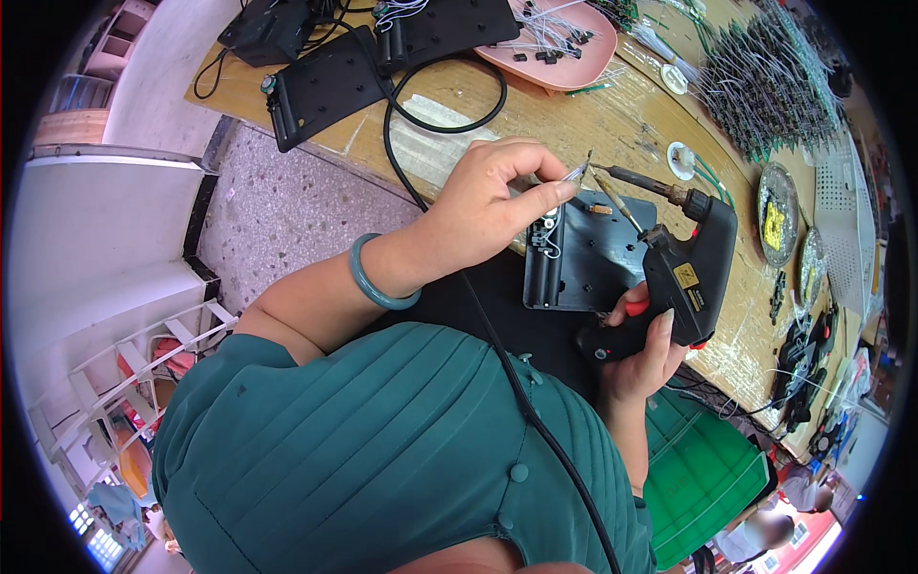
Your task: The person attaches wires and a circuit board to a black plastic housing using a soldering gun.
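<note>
Tan workbench (574, 120), speckled floor (273, 191) to left. Head view: one pink tray (598, 62), two round metal dishes (776, 187), three black panels (602, 253), two at far left, one near hands. Two hands, apart. Left hand (507, 196): fingertips pinched on thin pale wire (576, 174), strand count unclear. Right hand (643, 368): wrapped round grip of one soldering gun (696, 273). Gun black, pistol-shaped, red trigger, yellow label; two slender prongs reach toward wire above nearest panel, contact unclear.

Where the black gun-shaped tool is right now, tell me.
In the head view, right of centre: the right hand grips the black gun-shaped tool, its tip near the left hand.
</note>
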Tool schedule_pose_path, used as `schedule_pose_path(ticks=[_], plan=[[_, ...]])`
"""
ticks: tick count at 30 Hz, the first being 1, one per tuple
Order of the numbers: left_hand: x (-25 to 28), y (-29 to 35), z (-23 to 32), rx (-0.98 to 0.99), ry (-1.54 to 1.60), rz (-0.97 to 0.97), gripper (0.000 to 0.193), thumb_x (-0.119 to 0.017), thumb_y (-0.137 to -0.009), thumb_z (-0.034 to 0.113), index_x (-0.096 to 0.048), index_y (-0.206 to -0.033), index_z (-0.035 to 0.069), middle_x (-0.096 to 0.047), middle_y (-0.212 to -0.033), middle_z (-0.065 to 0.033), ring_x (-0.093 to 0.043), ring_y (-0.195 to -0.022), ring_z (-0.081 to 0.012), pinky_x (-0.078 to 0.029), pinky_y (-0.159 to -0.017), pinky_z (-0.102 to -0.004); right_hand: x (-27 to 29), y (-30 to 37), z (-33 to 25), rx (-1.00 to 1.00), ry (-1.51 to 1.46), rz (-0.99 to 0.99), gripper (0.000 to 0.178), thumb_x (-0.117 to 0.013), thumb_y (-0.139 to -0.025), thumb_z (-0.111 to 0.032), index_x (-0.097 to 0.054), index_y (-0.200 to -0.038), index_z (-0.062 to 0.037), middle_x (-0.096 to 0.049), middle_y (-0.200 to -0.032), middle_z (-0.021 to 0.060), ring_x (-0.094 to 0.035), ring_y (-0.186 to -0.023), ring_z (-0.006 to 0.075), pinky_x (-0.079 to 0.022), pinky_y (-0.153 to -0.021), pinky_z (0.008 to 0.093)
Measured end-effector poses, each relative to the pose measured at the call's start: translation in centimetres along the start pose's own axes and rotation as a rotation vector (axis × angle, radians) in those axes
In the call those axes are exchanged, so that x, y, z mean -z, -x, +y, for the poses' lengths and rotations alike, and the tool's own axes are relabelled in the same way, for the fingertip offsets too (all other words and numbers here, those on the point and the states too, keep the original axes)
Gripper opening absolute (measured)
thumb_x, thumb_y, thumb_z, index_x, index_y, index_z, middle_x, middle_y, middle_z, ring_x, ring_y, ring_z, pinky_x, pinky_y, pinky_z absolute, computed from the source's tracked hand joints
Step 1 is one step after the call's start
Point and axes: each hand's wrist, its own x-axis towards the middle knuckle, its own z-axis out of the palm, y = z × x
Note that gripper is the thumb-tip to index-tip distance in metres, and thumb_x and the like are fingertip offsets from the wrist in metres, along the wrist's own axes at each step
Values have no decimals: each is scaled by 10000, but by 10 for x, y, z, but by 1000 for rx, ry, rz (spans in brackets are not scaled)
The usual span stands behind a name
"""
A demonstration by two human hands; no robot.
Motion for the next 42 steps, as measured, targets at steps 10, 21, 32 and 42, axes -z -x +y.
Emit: schedule_pose_path(ticks=[10, 21, 32, 42], plan=[[0, 0, -1, 11, 3, -4, 172, -661, -824, 137, -628, -802, -31, -621, -709, -78, -585, -649, -126, -451, -556, -273, -1, 0, 0, -9, -2, 10, 363, -455, -922, -236, -470, -1136, 57, -567, -887, 165, -532, -644, 177, -436, -557, 272], [4, 1, 8, 100, -18, -89, 135, -611, -868, 106, -616, -858, -28, -597, -798, -40, -554, -750, -104, -438, -694, -251, 0, 2, 1, 5, 16, 8, 345, -441, -924, -224, -477, -1119, 58, -567, -891, 168, -534, -649, 180, -441, -562, 280], [4, 1, 5, 104, -13, -81, 143, -611, -871, 114, -616, -862, -28, -604, -795, -36, -552, -754, -95, -439, -698, -247, 3, 2, 2, 0, 41, 2, 347, -451, -920, -238, -486, -1097, 59, -567, -875, 165, -537, -640, 178, -446, -556, 279], [4, 1, 6, 107, -14, -81, 147, -611, -875, 125, -615, -858, -21, -597, -781, -23, -539, -744, -85, -433, -693, -240, 3, 3, 2, -1, 29, -5, 347, -470, -913, -230, -483, -1106, 57, -568, -873, 164, -534, -646, 180, -443, -560, 275]])
